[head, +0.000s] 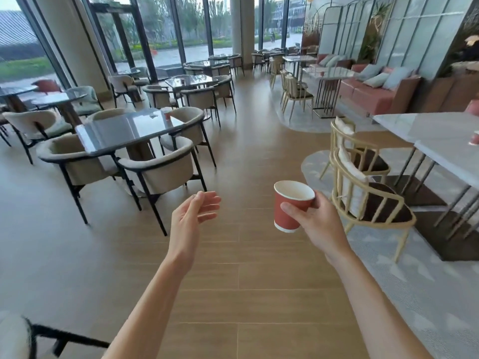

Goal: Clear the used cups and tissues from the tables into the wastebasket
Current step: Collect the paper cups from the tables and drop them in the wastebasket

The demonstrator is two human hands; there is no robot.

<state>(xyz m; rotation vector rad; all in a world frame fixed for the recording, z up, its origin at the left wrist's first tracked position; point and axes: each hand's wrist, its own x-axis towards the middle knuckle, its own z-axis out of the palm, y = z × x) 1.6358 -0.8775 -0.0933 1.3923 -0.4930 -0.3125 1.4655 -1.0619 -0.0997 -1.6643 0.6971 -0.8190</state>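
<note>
Red paper cup [290, 206], seemingly empty, gripped by right hand [315, 221] fingers; left hand [193, 215] open.

Held cup [290, 207]: red wall, white rim band at the base, white interior.
Cup on dark table [168, 114]: red.
Cup on pale table [474, 138]: red with a white base band.
Dark table [124, 132]: glossy grey top.
Pale table [440, 130]: white, faintly veined.
Near armchairs [160, 172]: beige upholstery on black frames.
Rattan-style chairs [370, 203]: cream-yellow frames, dark brown seats, white back cushions.
Floor [246, 281]: tan wood-grain planks.
Rug [420, 281]: pale grey, patterned with white shapes.
Sofa [368, 93]: pink, with pale blue-grey cushions.
</note>
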